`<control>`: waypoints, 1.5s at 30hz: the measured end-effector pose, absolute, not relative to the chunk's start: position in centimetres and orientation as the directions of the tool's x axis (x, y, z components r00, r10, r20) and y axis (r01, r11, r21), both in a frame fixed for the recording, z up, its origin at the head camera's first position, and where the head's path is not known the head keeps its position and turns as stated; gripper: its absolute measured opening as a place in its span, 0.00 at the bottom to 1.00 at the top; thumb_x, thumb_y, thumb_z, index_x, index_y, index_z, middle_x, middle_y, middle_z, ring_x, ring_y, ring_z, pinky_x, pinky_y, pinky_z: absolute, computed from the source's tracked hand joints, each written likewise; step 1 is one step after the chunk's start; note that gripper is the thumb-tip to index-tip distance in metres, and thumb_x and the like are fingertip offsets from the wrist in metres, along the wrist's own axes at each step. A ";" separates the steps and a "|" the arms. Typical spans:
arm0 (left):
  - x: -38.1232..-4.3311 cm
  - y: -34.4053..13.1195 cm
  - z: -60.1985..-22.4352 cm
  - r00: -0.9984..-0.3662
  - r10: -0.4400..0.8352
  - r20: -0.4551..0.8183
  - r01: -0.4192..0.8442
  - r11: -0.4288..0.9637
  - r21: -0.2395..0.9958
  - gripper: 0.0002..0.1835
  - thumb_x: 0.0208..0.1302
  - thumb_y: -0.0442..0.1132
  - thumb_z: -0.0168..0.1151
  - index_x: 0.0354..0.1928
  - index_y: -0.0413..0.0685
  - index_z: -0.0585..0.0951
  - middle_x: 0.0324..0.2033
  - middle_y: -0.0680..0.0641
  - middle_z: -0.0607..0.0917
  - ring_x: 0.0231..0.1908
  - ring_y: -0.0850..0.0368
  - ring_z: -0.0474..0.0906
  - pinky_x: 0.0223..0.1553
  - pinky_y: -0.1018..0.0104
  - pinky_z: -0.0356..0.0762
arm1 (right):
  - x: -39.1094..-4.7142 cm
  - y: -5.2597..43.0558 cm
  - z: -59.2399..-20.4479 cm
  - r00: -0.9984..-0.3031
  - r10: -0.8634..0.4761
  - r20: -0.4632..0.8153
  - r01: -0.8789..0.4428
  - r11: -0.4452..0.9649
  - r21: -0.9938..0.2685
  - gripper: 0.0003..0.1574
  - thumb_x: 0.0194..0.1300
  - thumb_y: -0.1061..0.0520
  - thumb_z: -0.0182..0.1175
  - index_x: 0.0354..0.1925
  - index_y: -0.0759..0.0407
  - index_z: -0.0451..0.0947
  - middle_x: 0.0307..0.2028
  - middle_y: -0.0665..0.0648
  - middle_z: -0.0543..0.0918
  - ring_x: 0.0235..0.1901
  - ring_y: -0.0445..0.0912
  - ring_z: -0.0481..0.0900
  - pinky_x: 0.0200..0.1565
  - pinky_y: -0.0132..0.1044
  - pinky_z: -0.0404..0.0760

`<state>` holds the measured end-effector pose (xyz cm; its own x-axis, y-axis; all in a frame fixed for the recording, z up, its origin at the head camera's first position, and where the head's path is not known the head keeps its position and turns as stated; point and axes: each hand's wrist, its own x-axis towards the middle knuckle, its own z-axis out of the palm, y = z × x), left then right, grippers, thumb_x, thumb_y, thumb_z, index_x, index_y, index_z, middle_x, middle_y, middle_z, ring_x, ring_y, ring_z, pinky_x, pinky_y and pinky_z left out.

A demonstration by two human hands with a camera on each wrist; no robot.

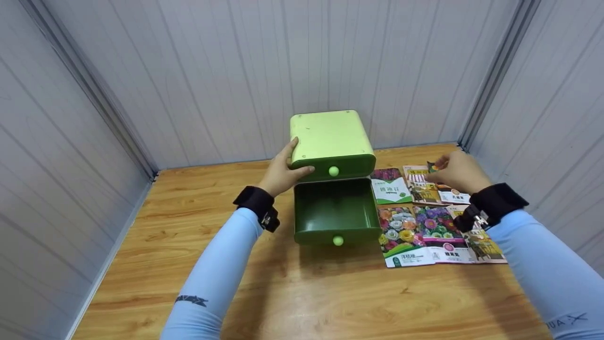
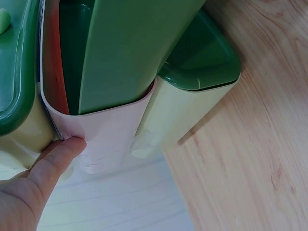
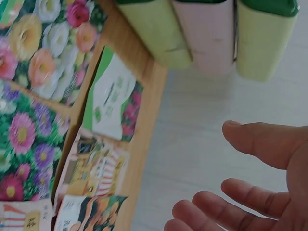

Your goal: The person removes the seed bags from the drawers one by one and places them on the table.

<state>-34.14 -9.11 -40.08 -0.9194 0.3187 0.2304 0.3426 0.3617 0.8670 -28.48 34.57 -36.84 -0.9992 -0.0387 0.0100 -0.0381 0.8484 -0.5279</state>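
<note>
Cabinet [image 1: 330, 134] of stacked drawers stands upright near the back wall [image 1: 212, 71], a little right of the table's [image 1: 188, 245] middle, its fronts facing the person. One green drawer [image 1: 314, 237] below the top one is pulled out, its round knob [image 1: 338, 241] pointing toward the person, its length running from the wall side to the near side. In the left wrist view this drawer slides from a pink casing [image 2: 106, 134] between two pale yellow ones.

The left hand [image 1: 282, 172] reaches forward and braces the cabinet's left side — thumb spread across the upper drawer front, a finger straight along the casing, pressing rather than wrapping. The right hand [image 1: 460, 172] hangs over the back row of packets, palm side turned inward; thumb and fingers stand well apart, softly bent, with nothing between them.

Six flower packets [image 1: 402, 224] lie flat just right of the cabinet, in two rows of three — their long sides running away from the person, white bands mostly at the near ends. Both arms wear light blue sleeves [image 1: 212, 274] and black wristbands [image 1: 255, 200].
</note>
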 end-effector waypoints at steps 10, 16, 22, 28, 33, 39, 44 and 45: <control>-34.1 -9.1 -40.1 -0.925 0.305 0.226 0.334 0.372 0.866 0.52 0.76 0.41 0.72 0.89 0.51 0.48 0.73 0.33 0.75 0.62 0.41 0.85 0.62 0.52 0.82 | -27.6 30.7 -35.6 -0.992 -0.113 0.063 -0.129 0.822 -0.555 0.39 0.73 0.47 0.72 0.66 0.75 0.75 0.57 0.77 0.82 0.53 0.66 0.83 0.52 0.56 0.83; -34.2 -9.1 -40.1 -0.925 0.310 0.219 0.332 0.382 0.863 0.53 0.76 0.43 0.72 0.90 0.54 0.48 0.62 0.32 0.84 0.47 0.49 0.87 0.47 0.62 0.82 | -26.5 28.6 -35.5 -0.982 -0.158 0.100 -0.187 0.804 -0.565 0.36 0.72 0.49 0.73 0.65 0.72 0.77 0.53 0.72 0.83 0.53 0.64 0.81 0.54 0.56 0.80; -34.3 -9.0 -40.1 -0.927 0.302 0.222 0.334 0.396 0.856 0.53 0.75 0.44 0.73 0.90 0.54 0.48 0.74 0.33 0.73 0.52 0.48 0.86 0.51 0.61 0.82 | -25.2 26.1 -35.9 -0.970 -0.204 0.130 -0.241 0.782 -0.574 0.32 0.70 0.50 0.75 0.61 0.70 0.80 0.52 0.70 0.86 0.52 0.61 0.83 0.55 0.56 0.82; -34.4 -8.9 -40.1 -0.927 0.298 0.227 0.336 0.392 0.856 0.53 0.75 0.44 0.73 0.90 0.53 0.48 0.79 0.34 0.68 0.60 0.44 0.83 0.60 0.55 0.81 | -23.9 23.9 -36.6 -0.954 -0.259 0.153 -0.299 0.762 -0.574 0.27 0.67 0.52 0.77 0.57 0.66 0.83 0.46 0.65 0.87 0.44 0.55 0.85 0.46 0.46 0.83; -34.3 -8.9 -40.1 -0.926 0.300 0.229 0.338 0.388 0.857 0.53 0.75 0.43 0.72 0.89 0.52 0.48 0.77 0.34 0.71 0.61 0.42 0.84 0.62 0.52 0.81 | -22.9 22.4 -37.5 -0.941 -0.309 0.142 -0.332 0.746 -0.578 0.25 0.66 0.54 0.78 0.54 0.65 0.83 0.42 0.61 0.87 0.39 0.50 0.84 0.42 0.42 0.81; -34.4 -8.9 -40.1 -0.925 0.300 0.235 0.344 0.392 0.853 0.52 0.75 0.43 0.72 0.89 0.52 0.48 0.78 0.34 0.69 0.62 0.42 0.84 0.62 0.53 0.81 | -21.9 21.3 -38.6 -0.924 -0.363 0.118 -0.360 0.727 -0.585 0.24 0.68 0.55 0.77 0.56 0.64 0.83 0.41 0.60 0.87 0.35 0.46 0.84 0.41 0.44 0.83; -34.4 -9.0 -40.1 -0.926 0.299 0.228 0.340 0.405 0.849 0.52 0.76 0.44 0.72 0.90 0.53 0.48 0.82 0.36 0.64 0.67 0.40 0.80 0.65 0.50 0.80 | -21.2 20.6 -39.3 -0.908 -0.397 0.136 -0.396 0.707 -0.585 0.22 0.68 0.56 0.77 0.54 0.65 0.83 0.37 0.56 0.87 0.35 0.44 0.82 0.43 0.44 0.82; -34.4 -9.0 -40.1 -0.927 0.299 0.228 0.341 0.411 0.846 0.52 0.76 0.45 0.72 0.90 0.54 0.48 0.84 0.37 0.62 0.69 0.40 0.79 0.67 0.49 0.80 | -21.0 20.5 -39.4 -0.904 -0.403 0.143 -0.406 0.704 -0.583 0.21 0.67 0.56 0.77 0.53 0.65 0.83 0.36 0.55 0.87 0.34 0.43 0.82 0.42 0.43 0.82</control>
